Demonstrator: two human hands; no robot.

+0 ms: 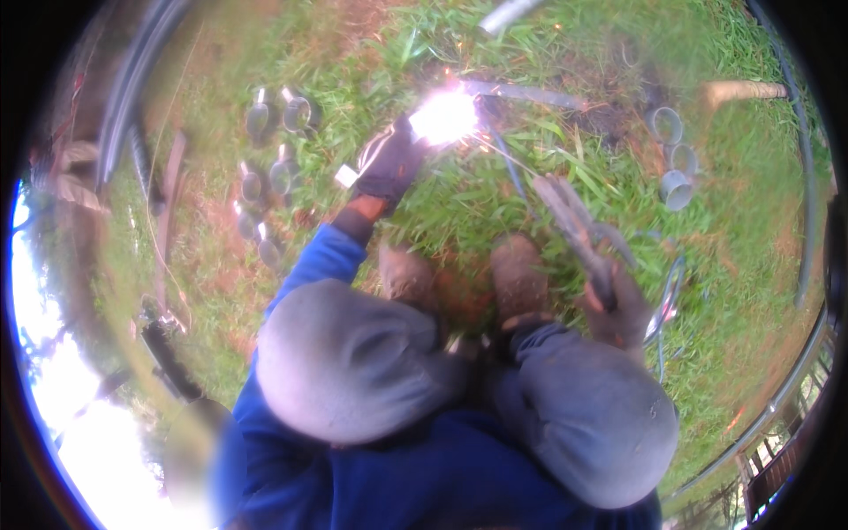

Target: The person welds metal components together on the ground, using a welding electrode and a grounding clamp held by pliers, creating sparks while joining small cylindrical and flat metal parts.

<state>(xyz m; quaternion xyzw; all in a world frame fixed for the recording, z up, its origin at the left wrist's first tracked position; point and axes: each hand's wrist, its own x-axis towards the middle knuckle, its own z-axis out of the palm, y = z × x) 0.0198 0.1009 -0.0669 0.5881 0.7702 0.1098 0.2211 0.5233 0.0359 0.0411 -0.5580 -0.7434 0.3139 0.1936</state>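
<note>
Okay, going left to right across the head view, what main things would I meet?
Brown bar, ringed metal pieces, gloved left hand, white glare, clamp-like tool, grey pipe rings, wooden pole.

Set outdoors on green grass (742, 230) broken by reddish soil (228, 231), with glaring white daylight (88, 450) near left and slatted railing (789, 461) near right.

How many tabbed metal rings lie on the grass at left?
6: two far rings, two middle rings, two near rings, all left of the left hand. Grass may hide more.
</note>
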